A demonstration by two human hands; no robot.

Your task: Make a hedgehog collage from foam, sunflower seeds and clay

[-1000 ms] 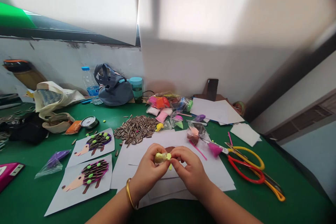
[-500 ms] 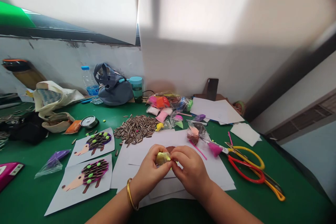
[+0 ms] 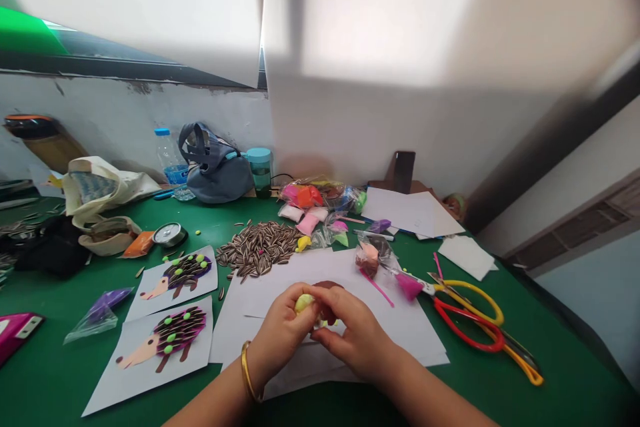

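My left hand point(image 3: 286, 323), with a gold bangle at the wrist, is closed on a lump of yellow clay point(image 3: 303, 303). Close against it, my right hand point(image 3: 350, 327) has its fingertips bent toward the lump; whether they hold a bit of it is hidden. Both hands are over white paper sheets point(image 3: 400, 307). Behind the fingers a brown shape point(image 3: 330, 284) is partly visible on the paper. To the left lie two cards with hedgehog pictures, the nearer card point(image 3: 195, 363) and the farther card point(image 3: 135, 303).
Sunflower seeds point(image 3: 260, 247) lie in a pile behind the paper. Bagged coloured clay point(image 3: 307, 197) sits farther back. Scissors with red and yellow handles point(image 3: 470, 333) are at the right. A purple clay bag point(image 3: 103, 307) and a magenta object point(image 3: 20, 333) are at the left.
My right fingers have shifted from a pinch at the yellow lump's side to an arch with thumb and forefinger farther apart. More of the brown shape shows between the hands.
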